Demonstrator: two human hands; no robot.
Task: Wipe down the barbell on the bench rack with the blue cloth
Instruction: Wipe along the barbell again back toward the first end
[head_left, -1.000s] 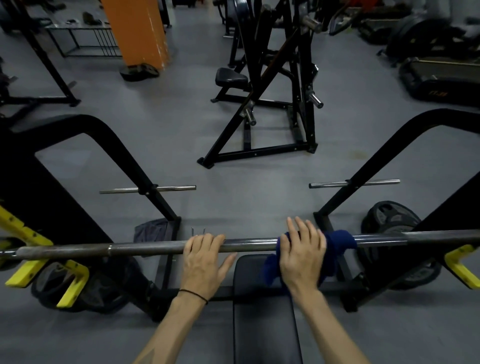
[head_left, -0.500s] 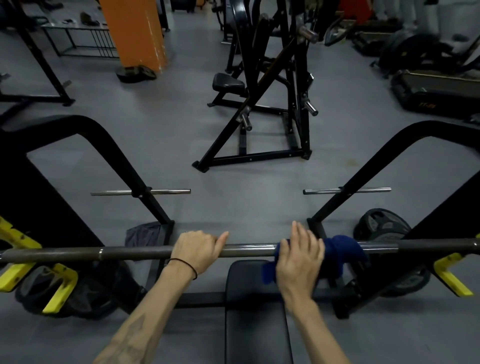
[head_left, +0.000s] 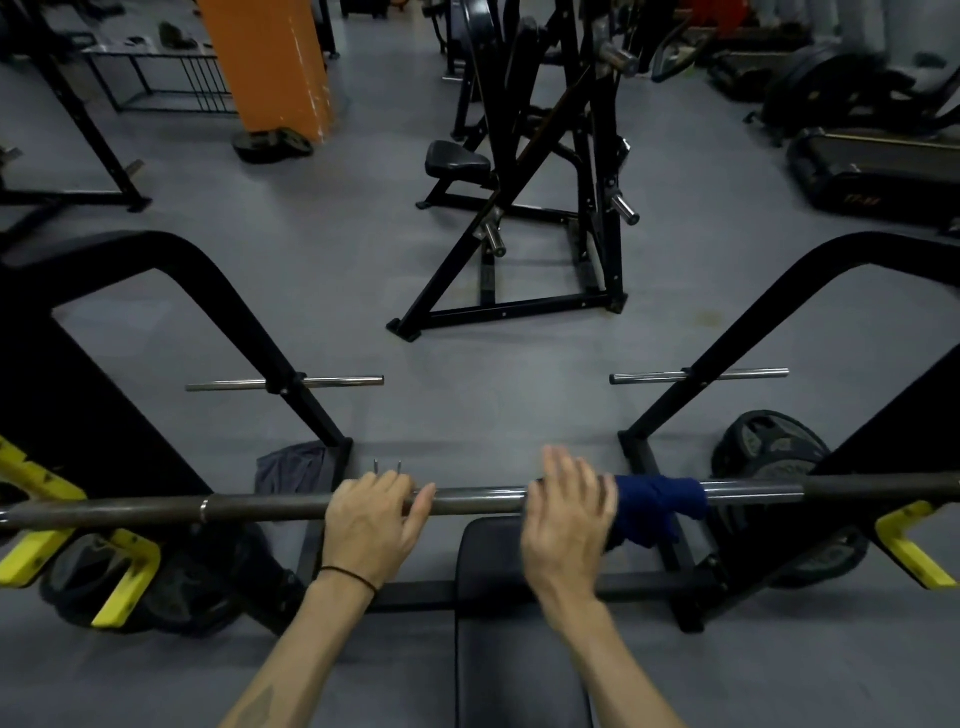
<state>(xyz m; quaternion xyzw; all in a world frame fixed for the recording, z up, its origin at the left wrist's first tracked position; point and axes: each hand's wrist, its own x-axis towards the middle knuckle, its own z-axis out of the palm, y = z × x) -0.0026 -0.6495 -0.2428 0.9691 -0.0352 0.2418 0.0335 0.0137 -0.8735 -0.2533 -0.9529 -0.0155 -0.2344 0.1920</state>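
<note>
Grey gym floor (head_left: 467, 395) under you; your left hand (head_left: 371, 525) curls over the barbell (head_left: 260, 506), steadying it; your right hand (head_left: 563, 512), blurred, fingers fairly straight, presses the blue cloth (head_left: 657, 501) draped on it; the cloth is soft and bunches, the steel stiff, heavy, rack-borne.

Head camera (wide-angle) looks forward and down; barbell (head_left: 260, 506) close below.

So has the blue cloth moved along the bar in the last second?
Yes. The blue cloth has slid rightward along the barbell, away from the bench pad toward the right yellow hook.
</note>
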